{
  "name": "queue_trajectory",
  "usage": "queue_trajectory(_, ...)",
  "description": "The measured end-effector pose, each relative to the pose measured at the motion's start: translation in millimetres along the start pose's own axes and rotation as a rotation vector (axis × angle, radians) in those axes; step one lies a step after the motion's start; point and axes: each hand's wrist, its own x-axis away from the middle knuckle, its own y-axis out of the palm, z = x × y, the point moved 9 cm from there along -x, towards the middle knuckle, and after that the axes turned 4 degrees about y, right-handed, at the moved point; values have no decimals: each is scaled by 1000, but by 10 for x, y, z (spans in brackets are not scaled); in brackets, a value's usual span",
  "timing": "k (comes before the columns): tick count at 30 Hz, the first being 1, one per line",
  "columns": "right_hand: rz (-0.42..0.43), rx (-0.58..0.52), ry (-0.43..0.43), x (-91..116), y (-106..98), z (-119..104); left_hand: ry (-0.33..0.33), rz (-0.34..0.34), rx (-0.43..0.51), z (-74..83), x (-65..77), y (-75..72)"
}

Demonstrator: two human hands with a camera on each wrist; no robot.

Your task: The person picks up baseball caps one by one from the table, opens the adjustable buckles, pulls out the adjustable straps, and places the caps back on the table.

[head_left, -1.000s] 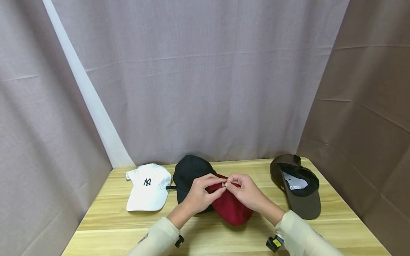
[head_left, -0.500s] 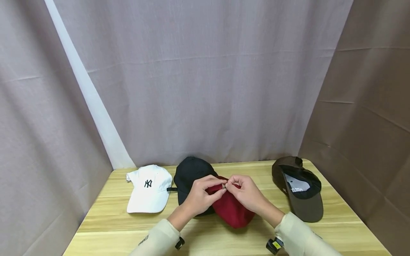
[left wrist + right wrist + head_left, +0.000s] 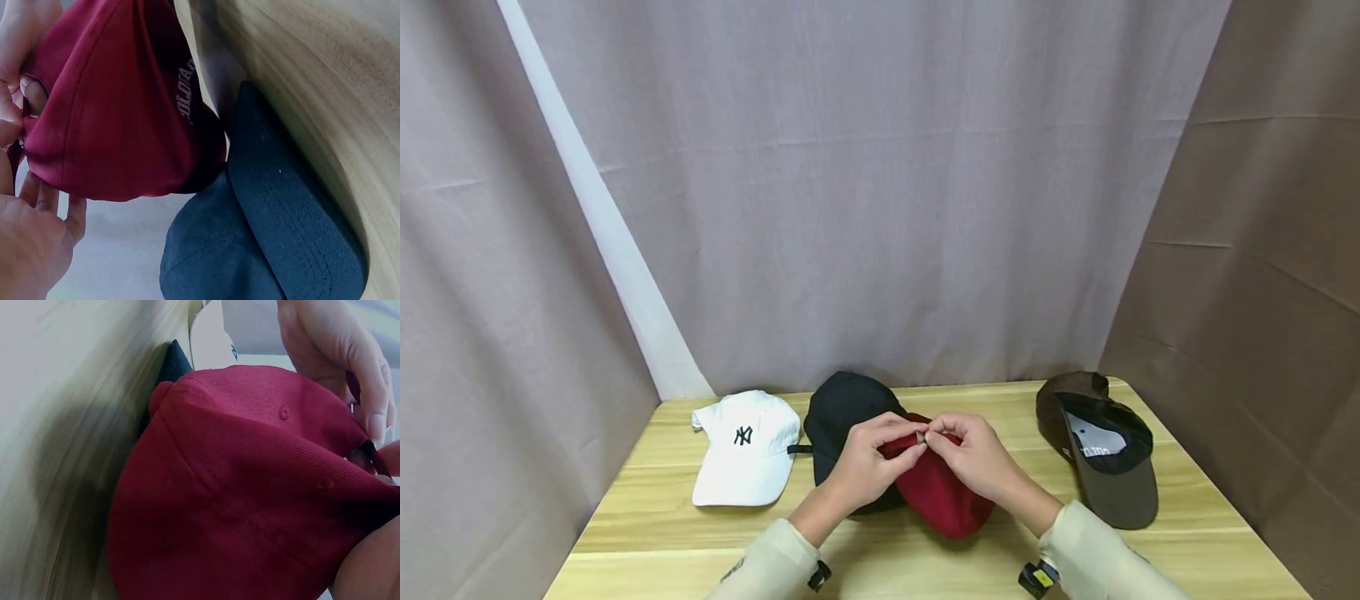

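A dark red baseball cap (image 3: 943,500) is held up by both hands at its back strap (image 3: 921,437). My left hand (image 3: 868,458) pinches one side of the strap with thumb and fingers. From the other side, my right hand (image 3: 977,457) pinches it close to the left fingertips. Pale lettering shows on the red cap (image 3: 119,125) in the left wrist view. In the right wrist view the strap bends at the back opening, beside the left thumb. Fingers partly hide the fastening, so whether it is joined cannot be told.
A black cap (image 3: 848,408) lies just behind the red one, partly covered by it. To its left is a white cap (image 3: 748,475) with a dark logo. An upturned brown cap (image 3: 1120,496) lies at the right of the wooden table (image 3: 647,517). Curtains (image 3: 880,208) enclose the back and sides.
Both hands keep pinching the red cap's strap, with barely any finger movement visible. The head view has tilted slightly, so the table sits a little lower in it.
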Motion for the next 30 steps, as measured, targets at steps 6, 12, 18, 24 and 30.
queue_trajectory(6, -3, 11, 2, -11, 3, 19, -2, -9, -3, -2, -17, -6)
queue_trajectory(12, -1, -31, 2, -19, -16, 28, -19, -4, 10, -25, -34, 10)
queue_trajectory(18, 9, -44, 31, -3, -23, 41, -7, 5, 18, -25, -15, 22)
queue_trajectory(24, 36, -23, 31, 1, -35, 17, 4, 19, 17, -25, -8, 4)
queue_trajectory(30, 56, -23, 30, 13, -56, 5, -2, 11, 19, -12, -16, 13)
